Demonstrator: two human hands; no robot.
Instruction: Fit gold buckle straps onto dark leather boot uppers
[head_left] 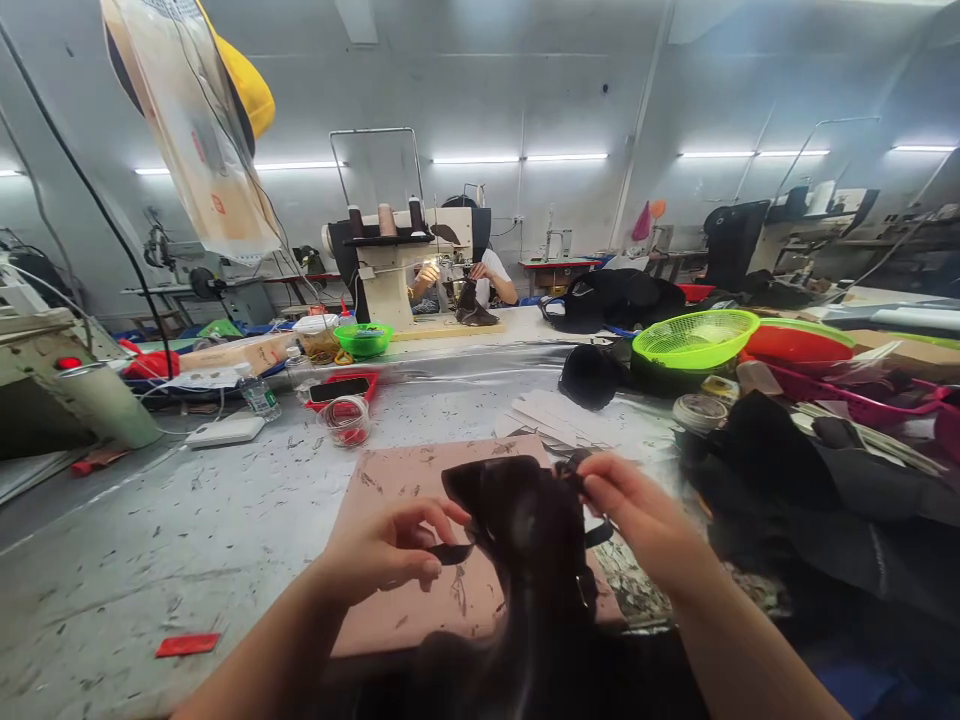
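Note:
A dark, shiny leather piece shaped like a boot upper stands in front of me, over a pink board. Small metal fittings show along its right side. My left hand is at its left, thumb and fingers closed on a short dark strap. On the other side, my right hand pinches another dark strap close to the top of the upper. The lower end of the upper runs into dark material at the bottom edge, where its outline is hard to make out.
Dark fabric pieces are heaped at the right, near a green sieve basket. White strips lie behind the board. A red tray, a bottle and a red piece are leftward. Across, a person works at a sewing machine.

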